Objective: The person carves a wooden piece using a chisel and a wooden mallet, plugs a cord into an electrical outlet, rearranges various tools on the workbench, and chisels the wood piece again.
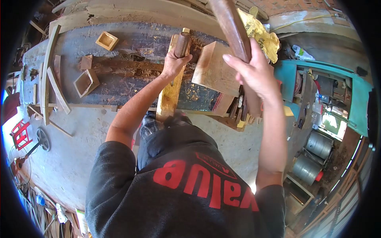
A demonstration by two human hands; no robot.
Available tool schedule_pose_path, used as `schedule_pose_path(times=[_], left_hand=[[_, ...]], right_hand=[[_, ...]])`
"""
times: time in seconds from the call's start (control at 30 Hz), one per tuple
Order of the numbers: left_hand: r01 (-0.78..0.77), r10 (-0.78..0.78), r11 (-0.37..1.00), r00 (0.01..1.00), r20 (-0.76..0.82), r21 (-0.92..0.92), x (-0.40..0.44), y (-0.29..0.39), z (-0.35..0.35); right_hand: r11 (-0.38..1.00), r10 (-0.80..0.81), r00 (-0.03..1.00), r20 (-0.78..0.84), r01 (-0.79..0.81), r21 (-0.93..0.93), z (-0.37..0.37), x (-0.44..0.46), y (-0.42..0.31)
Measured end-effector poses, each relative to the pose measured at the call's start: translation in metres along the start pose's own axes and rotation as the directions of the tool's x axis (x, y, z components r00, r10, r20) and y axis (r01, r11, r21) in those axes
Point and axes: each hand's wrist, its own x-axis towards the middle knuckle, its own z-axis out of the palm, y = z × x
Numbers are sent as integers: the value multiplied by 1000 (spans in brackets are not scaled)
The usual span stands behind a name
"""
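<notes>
**Upright handle on the left, heavy club on the right**

At the far left, pale wooden strips (49,75) lie across the dark workbench (135,36), and to the right of them are two hollowed wooden blocks (86,83) (106,41), well apart from both hands.

Near the middle, the left hand (176,65) has its fingers curled round a wooden handle (182,44), which stands over a yellowish beam (170,93). The hand hides the lower part of this tool, so one cannot tell what edge it has. Good work here seems to ask for a steady, upright handle, with the knuckles held below its top.

Beside the beam is a broad wooden board (216,69). Further right, the right hand (256,71) grasps a thick wooden club (234,29), raised close to the camera; some fingers are hidden behind it. A firm but relaxed grip would probably suit its weight, and any blow should fall squarely on the handle's end, clear of the left thumb.
</notes>
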Motion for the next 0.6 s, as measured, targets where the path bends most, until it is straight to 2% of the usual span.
schedule_pose_path(times=[0.03, 0.07, 0.1, 0.13, 0.17, 0.2, 0.23, 0.3, 0.33, 0.37, 0.43, 0.47, 0.5, 0.57, 0.6], left_hand=[[-5, 5, 1000, 1000, 3, 1, 1, -2, 1], [12, -12, 1000, 1000, -4, 5, 3, -3, 2], [25, -25, 1000, 1000, -14, 8, 6, -2, 2], [17, -17, 1000, 1000, -12, 10, 11, 1, 0], [90, -91, 996, 996, -13, -7, 16, 3, -5], [163, -164, 986, 986, -19, -31, 19, 5, -7], [163, -164, 986, 986, -29, -39, 17, 5, -7], [38, -37, 999, 997, -66, 18, 7, 4, -3], [54, -36, 987, 993, -115, 153, -7, 14, 1], [54, -37, 987, 993, -114, 154, -21, 18, 2], [-93, 102, 981, 994, -45, 169, -48, 26, 7], [-73, 73, 975, 997, 6, 210, -62, 34, 6], [-69, 69, 975, 998, 10, 209, -70, 32, 6], [-120, 122, 991, 991, -51, 53, -79, 26, 4], [-113, 114, 994, 991, -77, 9, -81, 31, 3]], right_hand=[[1000, -26, 996, -87, 26, 6, 14, 4, 9], [997, 72, 996, -54, -73, -14, 23, 4, 13], [986, 146, 985, 91, -138, -90, 25, 4, 19], [973, 208, 964, 165, -187, -132, 28, 3, 29], [955, 275, 932, 236, -237, -176, 29, 1, 38], [966, 247, 944, 220, -222, -131, 24, -2, 39], [966, 245, 942, 228, -218, -140, 20, -5, 38], [975, 221, 958, 181, -219, -30, 16, -12, 36], [977, 198, 968, 157, -207, 46, 18, -14, 42], [977, 199, 968, 156, -208, 47, 20, -16, 43], [971, 238, 970, 56, -235, -49, 23, -24, 39], [974, 224, 971, 84, -219, -62, 23, -24, 45], [972, 230, 970, 82, -225, -61, 24, -26, 52], [990, 91, 995, 45, -86, -111, 27, -29, 61], [990, 93, 995, 46, -87, -109, 27, -30, 60]])
